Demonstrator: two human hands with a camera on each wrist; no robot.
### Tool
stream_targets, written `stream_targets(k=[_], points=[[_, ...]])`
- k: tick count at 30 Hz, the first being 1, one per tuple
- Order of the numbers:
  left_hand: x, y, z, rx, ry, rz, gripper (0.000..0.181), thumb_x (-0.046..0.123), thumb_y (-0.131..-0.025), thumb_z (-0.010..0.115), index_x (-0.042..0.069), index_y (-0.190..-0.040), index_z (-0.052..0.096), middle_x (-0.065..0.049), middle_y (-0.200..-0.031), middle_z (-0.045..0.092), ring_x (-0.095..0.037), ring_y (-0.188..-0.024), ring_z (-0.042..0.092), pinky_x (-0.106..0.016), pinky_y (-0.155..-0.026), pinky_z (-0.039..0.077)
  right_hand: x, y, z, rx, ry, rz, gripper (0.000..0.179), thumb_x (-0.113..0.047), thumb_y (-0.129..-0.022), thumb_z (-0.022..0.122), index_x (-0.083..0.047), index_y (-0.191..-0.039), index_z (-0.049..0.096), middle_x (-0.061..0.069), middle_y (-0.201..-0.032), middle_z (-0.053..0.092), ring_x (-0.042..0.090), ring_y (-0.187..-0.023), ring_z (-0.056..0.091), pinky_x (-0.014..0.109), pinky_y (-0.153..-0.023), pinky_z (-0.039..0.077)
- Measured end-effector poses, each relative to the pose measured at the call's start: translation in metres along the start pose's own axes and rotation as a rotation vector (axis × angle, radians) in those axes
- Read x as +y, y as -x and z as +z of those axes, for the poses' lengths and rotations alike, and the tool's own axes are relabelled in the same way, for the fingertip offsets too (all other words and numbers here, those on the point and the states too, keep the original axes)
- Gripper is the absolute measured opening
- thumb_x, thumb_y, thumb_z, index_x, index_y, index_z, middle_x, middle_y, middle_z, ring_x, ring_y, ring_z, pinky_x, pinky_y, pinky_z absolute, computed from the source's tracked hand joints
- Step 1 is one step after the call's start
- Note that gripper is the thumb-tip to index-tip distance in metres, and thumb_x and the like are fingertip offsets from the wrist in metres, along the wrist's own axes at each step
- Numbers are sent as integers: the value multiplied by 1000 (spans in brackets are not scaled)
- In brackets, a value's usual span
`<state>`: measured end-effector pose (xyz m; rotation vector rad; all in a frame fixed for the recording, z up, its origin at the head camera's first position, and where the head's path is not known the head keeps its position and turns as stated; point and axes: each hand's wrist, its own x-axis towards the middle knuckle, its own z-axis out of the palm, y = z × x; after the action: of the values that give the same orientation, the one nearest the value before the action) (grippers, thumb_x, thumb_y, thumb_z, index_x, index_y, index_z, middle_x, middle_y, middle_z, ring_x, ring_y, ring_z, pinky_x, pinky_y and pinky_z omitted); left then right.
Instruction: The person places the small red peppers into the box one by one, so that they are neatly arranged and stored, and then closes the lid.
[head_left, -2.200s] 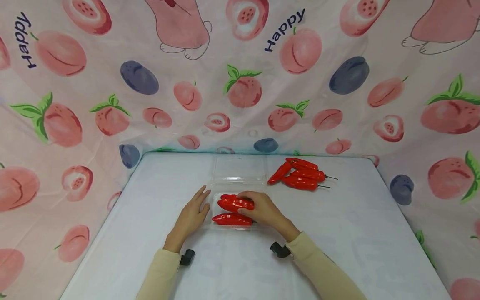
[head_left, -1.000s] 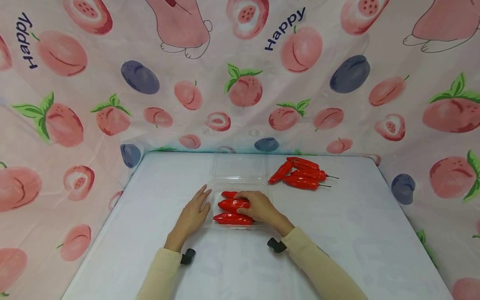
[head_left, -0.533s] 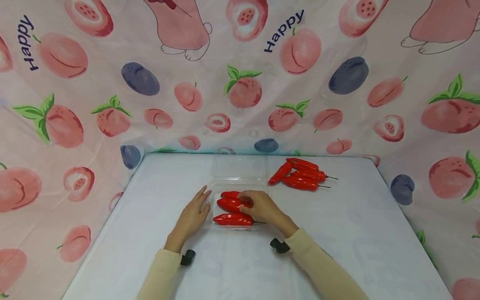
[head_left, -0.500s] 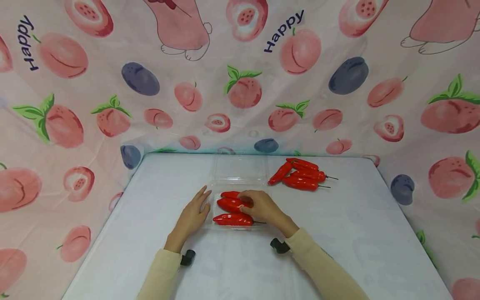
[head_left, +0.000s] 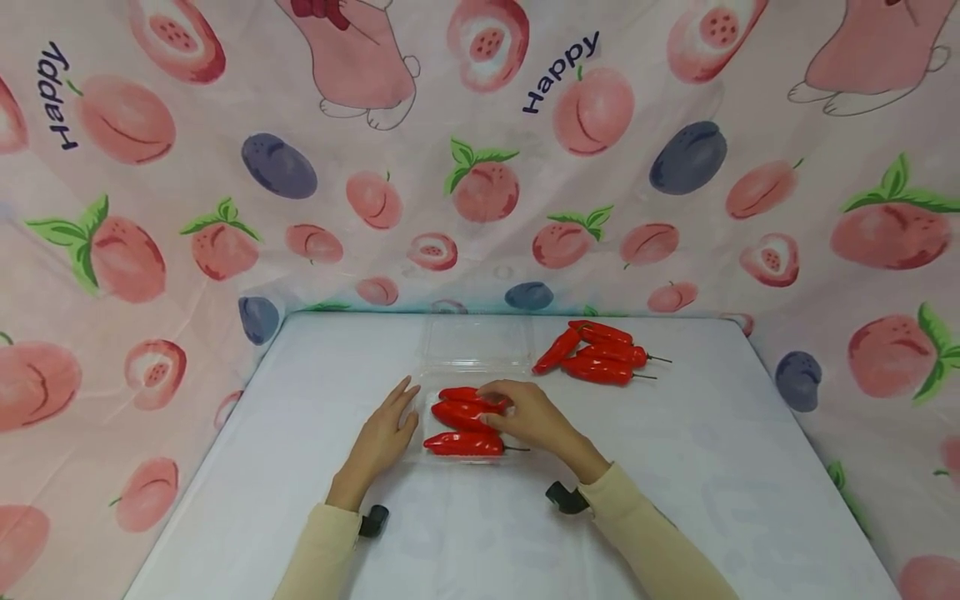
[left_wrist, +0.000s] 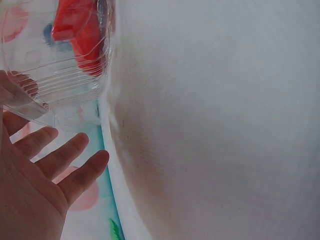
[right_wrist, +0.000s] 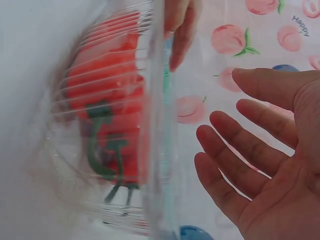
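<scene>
A clear plastic clamshell box [head_left: 465, 461] stands on the white table with its lid [head_left: 477, 342] folded back. Inside lie three red chili peppers: a back one [head_left: 454, 393], a middle one [head_left: 457, 415] and a front one [head_left: 463, 444]. Over the right end of the back two is my right hand [head_left: 528, 414]. The right wrist view shows its fingers [right_wrist: 235, 155] spread apart with nothing between them. At the box's left side rests my left hand [head_left: 381, 439], thumb at the plastic and fingers [left_wrist: 82, 175] extended. Green stems [right_wrist: 116, 145] show through the box wall.
Several more red chili peppers [head_left: 600, 367] lie in a group at the back right of the table [head_left: 697, 467], beside the lid. A fruit-print cloth [head_left: 480, 275] hangs behind the table. Each wrist carries a small black camera [head_left: 567, 498].
My right hand has let go of the middle pepper, which has settled into the box between the others. The hand has drawn slightly back and opened. The left hand stays put.
</scene>
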<state>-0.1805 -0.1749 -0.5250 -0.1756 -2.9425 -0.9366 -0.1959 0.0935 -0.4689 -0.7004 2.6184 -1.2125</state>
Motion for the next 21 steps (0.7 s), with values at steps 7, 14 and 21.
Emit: stream_targets(k=[7,14,21], points=[[-1,1,1,-2,7,-1,48,22,-99,53,15,-146,47,-3,-160,35,-32,-140,44,-55,-110,42,-7,8,-11,26,-27,-31,42,-20,-86,75,-13,-126,64,7,-117,70,30,-107,65,45,-91,58],[-1,1,1,-3,9,-1,48,22,-99,53,14,-146,48,-3,-160,35,-32,-139,46,-55,-110,42,-8,12,-23,69,5,-62,39,-24,-88,73,-16,-125,65,1,-118,70,21,-105,65,41,-92,58],[0,1,1,0,6,5,48,21,-99,53,14,-146,48,-3,-160,35,-33,-138,47,-55,-109,43,-3,15,-35,121,17,-86,38,-18,-88,73,-14,-125,65,2,-117,71,23,-105,66,43,-94,57]])
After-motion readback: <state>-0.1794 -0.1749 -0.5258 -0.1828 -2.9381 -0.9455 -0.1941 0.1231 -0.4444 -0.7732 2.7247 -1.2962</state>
